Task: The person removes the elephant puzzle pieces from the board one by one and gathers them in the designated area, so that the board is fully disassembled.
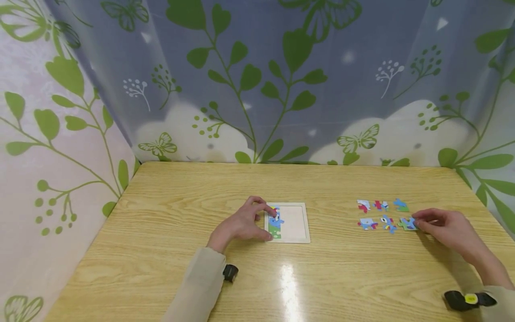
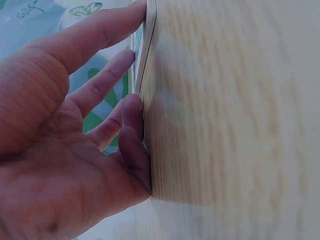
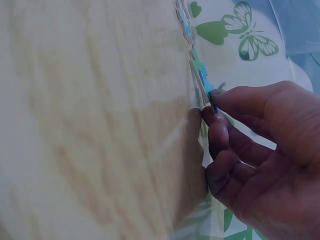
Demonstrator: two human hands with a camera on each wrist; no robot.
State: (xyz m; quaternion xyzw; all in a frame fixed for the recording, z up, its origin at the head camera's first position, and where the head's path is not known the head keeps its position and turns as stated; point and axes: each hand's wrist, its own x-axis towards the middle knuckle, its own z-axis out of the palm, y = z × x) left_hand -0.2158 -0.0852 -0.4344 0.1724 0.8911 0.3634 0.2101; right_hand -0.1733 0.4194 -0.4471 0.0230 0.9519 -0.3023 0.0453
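Beside five other pieces (image 1: 380,205), the right hand (image 1: 452,229) pinches a puzzle piece (image 1: 408,224); the left hand (image 1: 243,222), loosely spread, touches the board (image 1: 294,224).

Left hand (image 1: 244,222) wide, right hand (image 1: 451,229) in a pinch

Beige sleeves (image 1: 200,273) on both arms here! There's a black device (image 1: 230,273) at the left wrist, a black-and-yellow unit (image 1: 458,300) at the right!

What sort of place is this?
Probably an indoor tabletop activity spot, screened off by fabric: a wooden table, leaf-print curtains behind it, and a small puzzle board with loose pieces to its right.
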